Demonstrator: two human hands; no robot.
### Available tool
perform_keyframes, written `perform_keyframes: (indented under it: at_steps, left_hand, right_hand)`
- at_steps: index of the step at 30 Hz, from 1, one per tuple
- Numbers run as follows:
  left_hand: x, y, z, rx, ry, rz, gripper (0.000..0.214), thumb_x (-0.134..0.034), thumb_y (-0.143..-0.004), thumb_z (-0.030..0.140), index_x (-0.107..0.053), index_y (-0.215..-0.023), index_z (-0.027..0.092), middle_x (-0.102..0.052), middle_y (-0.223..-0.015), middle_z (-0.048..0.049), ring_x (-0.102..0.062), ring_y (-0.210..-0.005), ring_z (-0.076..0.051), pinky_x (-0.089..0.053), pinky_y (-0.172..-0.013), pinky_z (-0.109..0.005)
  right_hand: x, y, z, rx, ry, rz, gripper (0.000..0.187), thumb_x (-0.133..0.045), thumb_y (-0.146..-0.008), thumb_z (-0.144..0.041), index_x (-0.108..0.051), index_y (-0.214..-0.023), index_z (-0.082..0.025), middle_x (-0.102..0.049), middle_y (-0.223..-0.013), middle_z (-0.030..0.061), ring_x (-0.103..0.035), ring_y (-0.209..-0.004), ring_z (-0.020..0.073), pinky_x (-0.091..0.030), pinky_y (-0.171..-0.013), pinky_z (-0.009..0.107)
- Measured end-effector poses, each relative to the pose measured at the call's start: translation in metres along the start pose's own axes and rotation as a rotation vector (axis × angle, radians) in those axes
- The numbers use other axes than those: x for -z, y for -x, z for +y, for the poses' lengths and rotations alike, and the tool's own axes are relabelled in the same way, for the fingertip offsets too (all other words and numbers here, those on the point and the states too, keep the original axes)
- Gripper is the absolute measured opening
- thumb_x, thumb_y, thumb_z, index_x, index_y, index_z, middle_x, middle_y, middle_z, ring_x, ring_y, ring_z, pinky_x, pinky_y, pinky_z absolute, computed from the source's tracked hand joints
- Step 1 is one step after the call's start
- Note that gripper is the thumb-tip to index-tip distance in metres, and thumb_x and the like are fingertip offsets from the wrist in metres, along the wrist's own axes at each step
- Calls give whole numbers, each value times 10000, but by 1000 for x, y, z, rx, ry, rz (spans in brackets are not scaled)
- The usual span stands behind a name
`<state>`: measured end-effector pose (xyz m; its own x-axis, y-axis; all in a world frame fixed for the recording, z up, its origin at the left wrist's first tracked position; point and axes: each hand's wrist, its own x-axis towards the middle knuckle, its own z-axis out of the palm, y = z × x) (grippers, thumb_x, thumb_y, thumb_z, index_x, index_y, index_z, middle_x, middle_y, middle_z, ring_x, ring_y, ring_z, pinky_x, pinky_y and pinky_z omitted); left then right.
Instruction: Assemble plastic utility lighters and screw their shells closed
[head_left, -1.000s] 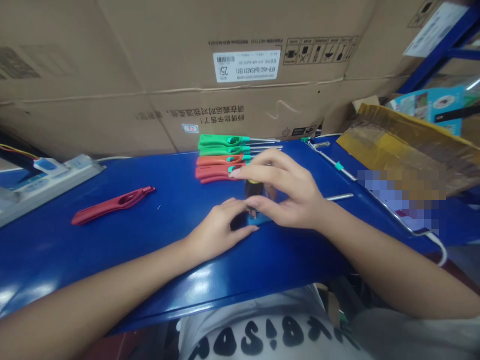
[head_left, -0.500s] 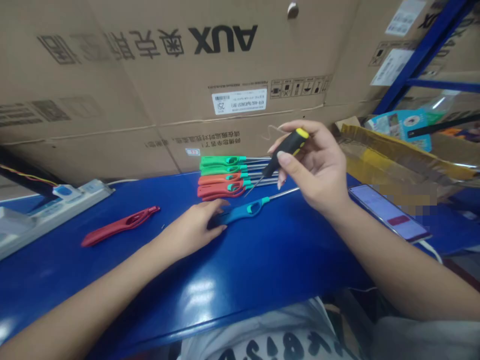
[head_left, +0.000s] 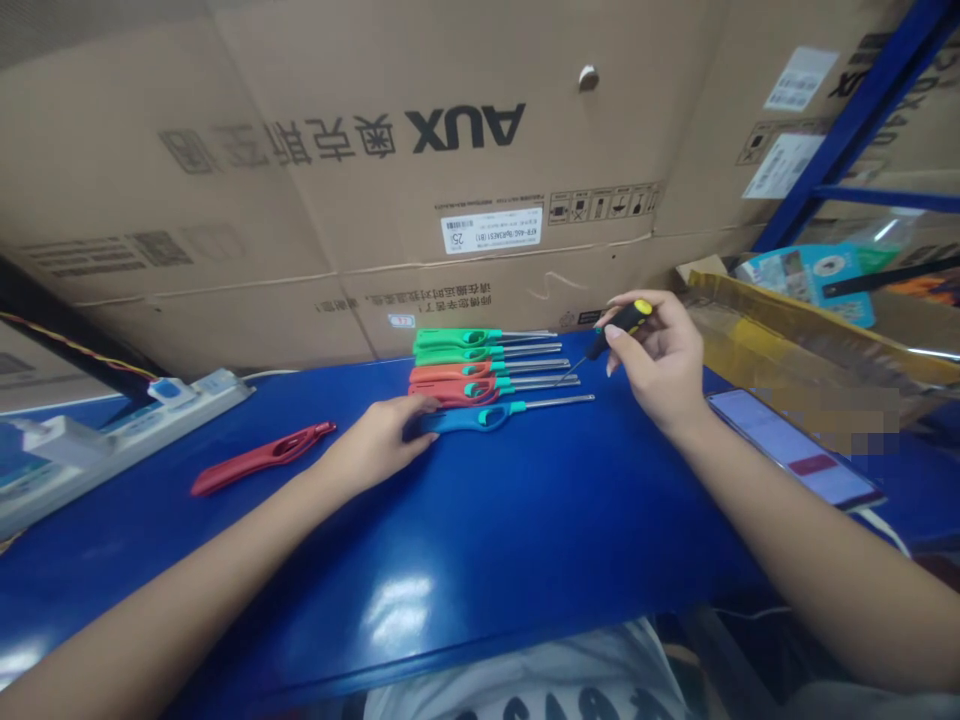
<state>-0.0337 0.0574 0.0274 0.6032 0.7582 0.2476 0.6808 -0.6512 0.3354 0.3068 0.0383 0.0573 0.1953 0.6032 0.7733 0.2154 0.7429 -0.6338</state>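
My left hand (head_left: 390, 435) is closed around the handle end of a blue long-neck lighter (head_left: 469, 420), which lies on the blue table with its metal neck pointing right. In my right hand (head_left: 660, 355) is a small black and yellow screwdriver (head_left: 619, 328), its thin shaft slanting down left over the metal necks. Just beyond the blue lighter lies a row of similar lighters: a red one (head_left: 454, 392), an orange one (head_left: 450, 372) and green ones (head_left: 450, 340). To the left of my left hand rests a separate red lighter casing (head_left: 262, 458) without a metal neck.
A large cardboard box (head_left: 337, 220) stands behind the blue table (head_left: 525, 540). At the left is a white power strip (head_left: 112, 455) with plugs. A phone (head_left: 795, 450) on a cable lies at the right, near an open carton (head_left: 810, 340) and a blue rack post (head_left: 847, 130).
My right hand and the screwdriver have moved right, away from the blue lighter's body. The blue lighter now lies closer alongside the row, still in my left hand. The view has shifted slightly.
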Motion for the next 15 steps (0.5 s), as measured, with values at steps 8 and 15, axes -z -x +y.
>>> perform_keyframes:
  at_steps: [8, 15]
  left_hand:
    - [5, 5, 8, -7, -94, 14, 329, -600, -929, 376, -640, -1212, 213, -725, -1224, -97, -702, -1098, -278, -562, -944, -392]
    - [68, 19, 1, 232, -173, -42, 416, -589, -883, 436, -631, -1228, 208, -741, -1168, -82, -713, -1027, -285, -556, -896, -378]
  right_hand:
    - [12, -6, 12, -3, 230, -3, 244, -675, -815, -181, -601, -1044, -226, -671, -950, 30, -630, -734, 147, -521, -565, 243]
    - [44, -10, 52, -14, 949, -431, 206, -578, -751, -106, -653, -910, -215, -599, -1002, 85, -640, -932, 244, -553, -882, 396]
